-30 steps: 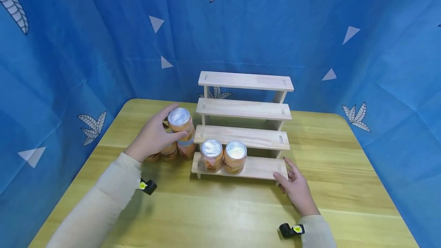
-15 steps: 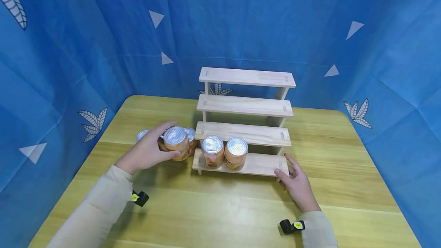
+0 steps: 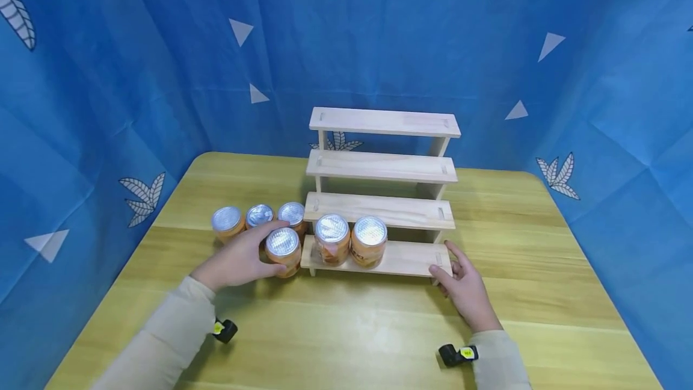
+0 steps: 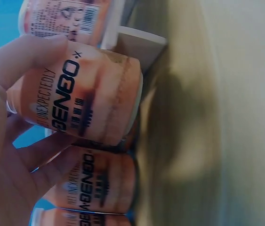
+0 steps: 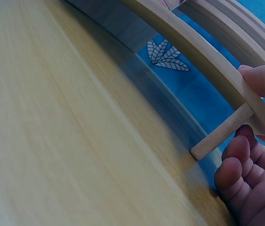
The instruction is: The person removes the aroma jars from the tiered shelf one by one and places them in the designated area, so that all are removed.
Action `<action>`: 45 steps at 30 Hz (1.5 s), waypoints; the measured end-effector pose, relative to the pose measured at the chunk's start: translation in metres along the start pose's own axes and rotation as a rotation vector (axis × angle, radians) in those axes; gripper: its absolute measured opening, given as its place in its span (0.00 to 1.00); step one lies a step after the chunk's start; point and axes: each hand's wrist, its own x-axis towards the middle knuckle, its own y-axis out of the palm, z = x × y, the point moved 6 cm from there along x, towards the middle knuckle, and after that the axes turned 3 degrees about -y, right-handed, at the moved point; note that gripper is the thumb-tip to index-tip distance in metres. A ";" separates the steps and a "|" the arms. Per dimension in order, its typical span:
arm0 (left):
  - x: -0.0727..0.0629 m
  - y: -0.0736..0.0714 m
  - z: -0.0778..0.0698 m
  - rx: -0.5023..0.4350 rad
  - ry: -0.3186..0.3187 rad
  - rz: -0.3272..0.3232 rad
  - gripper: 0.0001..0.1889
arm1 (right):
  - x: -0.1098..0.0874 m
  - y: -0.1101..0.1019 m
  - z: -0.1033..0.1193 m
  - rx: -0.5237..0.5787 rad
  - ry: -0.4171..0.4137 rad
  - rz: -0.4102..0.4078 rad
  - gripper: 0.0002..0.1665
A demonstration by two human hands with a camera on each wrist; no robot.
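Note:
My left hand holds an orange can with a silvery lid, thumb and fingers round its sides. In the left wrist view the held can is tilted, its base apart from the table. Beyond it on the table stand a left can, a middle can and a right can. The pale wooden tiered rack bears two more cans side by side on its lowest step. At that step's right end my right hand grips the board, thumb on top, fingers curled below.
The rack's upper steps rise toward the back. A yellowish wooden table carries everything. Blue patterned cloth hangs behind and at both sides. A black wrist device sits by the right sleeve.
My left hand has brought the can from above the standing cans down and toward me, in front of them. The three cans behind now show. My right hand keeps its grip on the rack.

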 end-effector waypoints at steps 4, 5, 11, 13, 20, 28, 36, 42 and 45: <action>-0.001 0.008 0.004 0.021 0.014 0.007 0.44 | -0.001 0.001 -0.003 0.001 0.014 -0.005 0.51; -0.001 0.009 0.005 0.020 0.016 0.007 0.44 | -0.001 0.001 -0.003 0.001 0.014 -0.005 0.51; 0.001 0.016 0.013 -0.017 0.023 -0.007 0.42 | 0.000 0.001 -0.002 0.002 0.008 -0.004 0.51; 0.001 0.017 0.014 -0.013 0.016 -0.020 0.43 | 0.000 0.001 -0.002 -0.001 0.010 -0.003 0.51; 0.000 0.017 0.013 0.047 -0.021 -0.044 0.45 | 0.001 0.000 -0.001 0.008 0.004 -0.003 0.51; -0.006 0.004 0.003 0.099 -0.009 -0.170 0.40 | 0.001 0.001 -0.001 0.015 -0.005 0.000 0.50; 0.012 0.001 -0.034 0.129 0.076 -0.170 0.41 | -0.002 0.000 -0.003 -0.002 -0.001 0.001 0.50; 0.035 0.013 -0.067 0.163 0.174 -0.073 0.46 | -0.001 -0.001 -0.002 0.001 -0.003 -0.007 0.50; 0.042 0.019 -0.075 0.173 0.197 -0.045 0.47 | 0.000 0.000 0.000 0.011 -0.008 -0.002 0.50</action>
